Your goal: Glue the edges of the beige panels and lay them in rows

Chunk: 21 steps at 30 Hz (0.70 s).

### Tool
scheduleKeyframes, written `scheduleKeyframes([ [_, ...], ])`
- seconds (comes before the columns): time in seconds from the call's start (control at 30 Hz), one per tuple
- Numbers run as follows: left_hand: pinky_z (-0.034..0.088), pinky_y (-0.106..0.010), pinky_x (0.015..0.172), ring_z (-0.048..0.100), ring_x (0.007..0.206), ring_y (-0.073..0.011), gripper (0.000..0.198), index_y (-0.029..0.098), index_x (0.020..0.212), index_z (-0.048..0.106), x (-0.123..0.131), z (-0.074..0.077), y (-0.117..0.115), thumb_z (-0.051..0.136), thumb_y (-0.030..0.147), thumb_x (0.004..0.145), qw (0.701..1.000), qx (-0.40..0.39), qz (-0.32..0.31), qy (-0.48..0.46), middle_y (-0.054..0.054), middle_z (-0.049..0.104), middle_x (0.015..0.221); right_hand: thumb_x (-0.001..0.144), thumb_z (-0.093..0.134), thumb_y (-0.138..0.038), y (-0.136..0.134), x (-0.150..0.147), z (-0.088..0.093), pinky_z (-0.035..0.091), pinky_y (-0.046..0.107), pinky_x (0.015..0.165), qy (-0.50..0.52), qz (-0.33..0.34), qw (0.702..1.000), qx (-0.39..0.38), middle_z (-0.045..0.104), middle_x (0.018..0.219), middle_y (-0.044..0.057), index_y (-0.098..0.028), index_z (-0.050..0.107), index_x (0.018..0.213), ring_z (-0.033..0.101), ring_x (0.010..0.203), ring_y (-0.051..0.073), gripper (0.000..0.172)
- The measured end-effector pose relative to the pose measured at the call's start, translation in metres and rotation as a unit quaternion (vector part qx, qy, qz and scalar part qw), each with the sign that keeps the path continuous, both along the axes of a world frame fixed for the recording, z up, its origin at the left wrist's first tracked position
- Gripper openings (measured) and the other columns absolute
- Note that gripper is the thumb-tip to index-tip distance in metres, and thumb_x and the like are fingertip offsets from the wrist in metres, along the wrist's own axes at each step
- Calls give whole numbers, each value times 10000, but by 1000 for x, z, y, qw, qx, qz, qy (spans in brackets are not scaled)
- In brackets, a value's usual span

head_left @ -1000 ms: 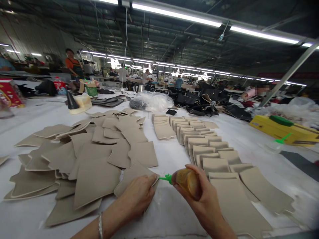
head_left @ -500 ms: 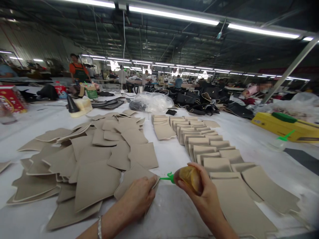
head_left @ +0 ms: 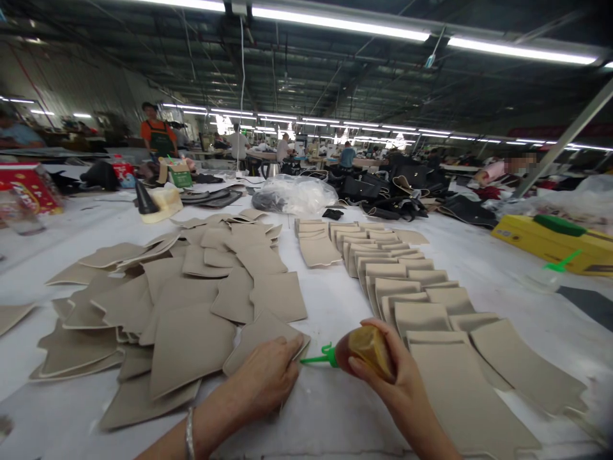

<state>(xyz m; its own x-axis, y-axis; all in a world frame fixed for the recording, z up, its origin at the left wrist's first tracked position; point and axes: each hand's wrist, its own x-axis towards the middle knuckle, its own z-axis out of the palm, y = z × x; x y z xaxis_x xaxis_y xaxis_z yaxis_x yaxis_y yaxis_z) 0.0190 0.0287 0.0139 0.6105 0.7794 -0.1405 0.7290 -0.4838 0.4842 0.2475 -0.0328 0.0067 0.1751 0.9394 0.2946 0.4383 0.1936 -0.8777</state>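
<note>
Amber bottle [head_left: 368,348] in R hand [head_left: 400,386]; L hand [head_left: 265,378] on beige piece [head_left: 258,333].

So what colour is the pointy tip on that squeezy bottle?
Bright green. The nozzle pokes out of the amber bottle in the right hand, head view.

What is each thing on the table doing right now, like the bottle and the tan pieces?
left hand, flat, pressing down a tan piece.
tan piece, lying flat under that hand.
right hand, closed around the amber bottle.
amber bottle, tipped sideways, green nozzle pointing at the piece's edge.
left pile, loose and jumbled.
right row, neat and overlapping.
plastic bag, crumpled.
</note>
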Motion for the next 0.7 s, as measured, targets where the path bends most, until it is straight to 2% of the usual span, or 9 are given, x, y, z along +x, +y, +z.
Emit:
scheduleKeyframes([
  [0.07,459,-357,860,620,943,-242,449,232,1269,494,0,1,-1,330,189,853,1000,-5,-2,-2,-91,646,1002,788,702,-436,-3,0,0,473,316,748,10,24,1000,-12,578,961,20,-239,467,1173,576,824,227,492],
  [0.23,439,-327,903,605,993,-221,413,230,1277,485,-3,3,-2,311,234,903,1000,-18,-7,-13,-85,639,1052,777,710,-429,-4,-2,1,465,304,740,31,5,999,-16,582,952,20,-229,468,1161,574,828,227,496],
  [0.37,426,-342,941,586,1057,-227,414,211,1295,477,-6,1,-3,295,275,929,999,-22,-9,-22,-101,619,1131,764,704,-421,-9,-8,2,464,283,710,67,53,996,-22,588,914,4,-229,495,1141,578,788,215,472],
  [0.43,416,-345,960,574,1087,-227,418,207,1309,465,-7,1,-4,297,272,931,999,-21,-8,-23,-105,604,1170,757,706,-415,-12,-10,2,464,275,699,73,38,996,-18,593,901,1,-228,507,1132,578,781,212,464],
  [0.53,410,-346,968,574,1088,-227,431,200,1327,451,-7,1,-6,284,263,934,1000,-16,-9,-17,-109,599,1174,747,712,-404,-16,-12,2,465,276,708,69,6,998,-12,597,899,4,-223,512,1127,581,792,217,466],
  [0.7,419,-345,950,585,1052,-234,451,182,1350,430,-5,4,-6,294,266,928,1000,-18,-8,5,-115,604,1129,740,707,-432,-20,-14,3,475,284,700,65,48,996,-28,592,958,29,-217,510,1127,587,830,239,485],
])
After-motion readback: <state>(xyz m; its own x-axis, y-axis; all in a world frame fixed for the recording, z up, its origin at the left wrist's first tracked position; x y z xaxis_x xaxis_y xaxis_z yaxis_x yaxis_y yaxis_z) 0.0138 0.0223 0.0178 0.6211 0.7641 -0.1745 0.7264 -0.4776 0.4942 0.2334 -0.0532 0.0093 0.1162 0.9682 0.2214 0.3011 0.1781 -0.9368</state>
